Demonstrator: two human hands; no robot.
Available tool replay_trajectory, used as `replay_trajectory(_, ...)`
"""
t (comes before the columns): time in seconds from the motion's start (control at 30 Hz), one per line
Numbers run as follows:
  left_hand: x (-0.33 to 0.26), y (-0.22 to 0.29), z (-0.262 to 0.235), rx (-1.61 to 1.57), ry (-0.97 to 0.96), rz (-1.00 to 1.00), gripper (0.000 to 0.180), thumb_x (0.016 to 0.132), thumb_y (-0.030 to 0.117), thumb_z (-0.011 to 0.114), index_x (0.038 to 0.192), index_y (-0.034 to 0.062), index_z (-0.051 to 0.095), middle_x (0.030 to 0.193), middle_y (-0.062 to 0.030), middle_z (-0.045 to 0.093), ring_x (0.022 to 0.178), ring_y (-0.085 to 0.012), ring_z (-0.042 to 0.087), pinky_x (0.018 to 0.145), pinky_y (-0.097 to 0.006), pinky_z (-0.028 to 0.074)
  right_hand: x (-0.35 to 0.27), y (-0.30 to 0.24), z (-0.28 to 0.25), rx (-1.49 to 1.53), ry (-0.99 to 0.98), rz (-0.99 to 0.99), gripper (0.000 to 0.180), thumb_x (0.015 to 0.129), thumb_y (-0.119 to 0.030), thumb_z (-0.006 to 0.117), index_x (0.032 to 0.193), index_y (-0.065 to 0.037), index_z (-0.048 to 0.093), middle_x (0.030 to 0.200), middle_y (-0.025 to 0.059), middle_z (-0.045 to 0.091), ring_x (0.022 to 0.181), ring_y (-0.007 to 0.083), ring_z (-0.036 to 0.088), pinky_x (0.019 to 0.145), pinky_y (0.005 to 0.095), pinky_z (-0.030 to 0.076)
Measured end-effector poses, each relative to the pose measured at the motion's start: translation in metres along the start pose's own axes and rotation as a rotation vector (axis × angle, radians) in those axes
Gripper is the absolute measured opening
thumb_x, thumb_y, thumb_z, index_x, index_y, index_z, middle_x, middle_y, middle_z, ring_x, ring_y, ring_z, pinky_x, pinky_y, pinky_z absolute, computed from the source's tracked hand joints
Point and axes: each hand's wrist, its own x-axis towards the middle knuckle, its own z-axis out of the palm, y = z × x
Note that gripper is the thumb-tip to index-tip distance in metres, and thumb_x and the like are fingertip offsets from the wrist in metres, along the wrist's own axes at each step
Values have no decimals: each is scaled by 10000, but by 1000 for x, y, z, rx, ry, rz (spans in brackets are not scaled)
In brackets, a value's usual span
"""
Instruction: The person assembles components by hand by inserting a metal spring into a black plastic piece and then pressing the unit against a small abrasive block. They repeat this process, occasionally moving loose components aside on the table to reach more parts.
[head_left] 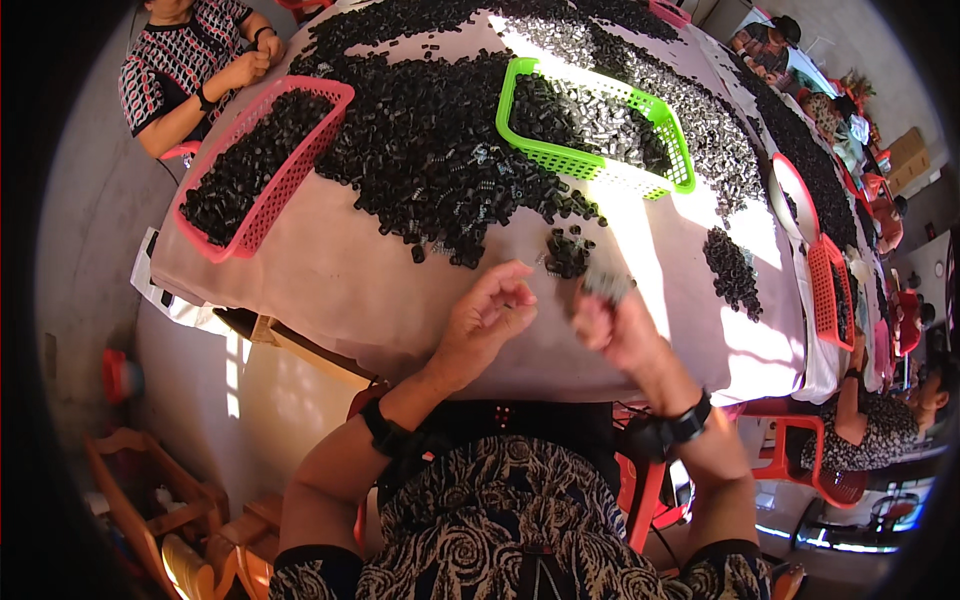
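Near the middle of the frame, the person's left hand (492, 312) hovered above the pale pinkish-beige cloth-covered table (330, 275), its fingers loosely curled and its thumb close to the index finger; whether it pinched anything tiny could not be told. Just right of centre, the right hand (618, 325) was blurred, its fingers bent around a blurred grey metallic-looking clump (608, 287), whose separate pieces could not be made out. Just beyond and between the hands lay a small cluster of short black cylindrical pieces (568, 254), on the cloth. Farther up, a broad heap of similar small black pieces (420, 140), with some silvery coiled springs (478, 158) among them, spread across the upper middle. A lime-green perforated plastic basket (560, 160), filled with dark pieces, stood at the upper right of centre, partly in bright sunlight. At the upper left, a pink perforated plastic basket (290, 178) held more black pieces, and a seated co-worker in a patterned top (175, 65) had both hands close together beside it. A smaller black pile (733, 272) lay right of centre, near a red-orange perforated basket (826, 295).
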Motion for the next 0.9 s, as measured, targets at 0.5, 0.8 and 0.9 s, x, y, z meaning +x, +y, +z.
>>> replay_trajectory(0.5, -4, -7, -1, 241, 6, 37, 187, 915, 27, 554, 1100, 41, 573, 848, 7, 546, 727, -54, 523, 637, -208, 449, 9, -58, -39, -1019, 457, -474, 139, 878, -163, 555, 782, -68, 589, 583, -50, 446, 505, 31, 402, 446, 207, 306)
replay_trajectory(0.8, -3, -11, -4, 184, 164, 19, 179, 917, 30, 559, 1095, 29, 580, 832, 7, 553, 706, -52, 535, 626, -202, 461, 11, -21, -26, -1240, 255, -755, 206, 757, 131, 558, 925, 25, 609, 837, 13, 593, 732, 97, 545, 674, 248, 466)
replay_trajectory(0.9, -3, -10, -2, 239, 158, 16, 174, 914, 34, 570, 1087, 29, 586, 833, 10, 553, 706, -48, 532, 616, -199, 458, 15, -18, -26, -1467, 274, -766, 266, 711, 124, 586, 954, 20, 621, 854, 57, 599, 721, 140, 580, 665, 273, 483)
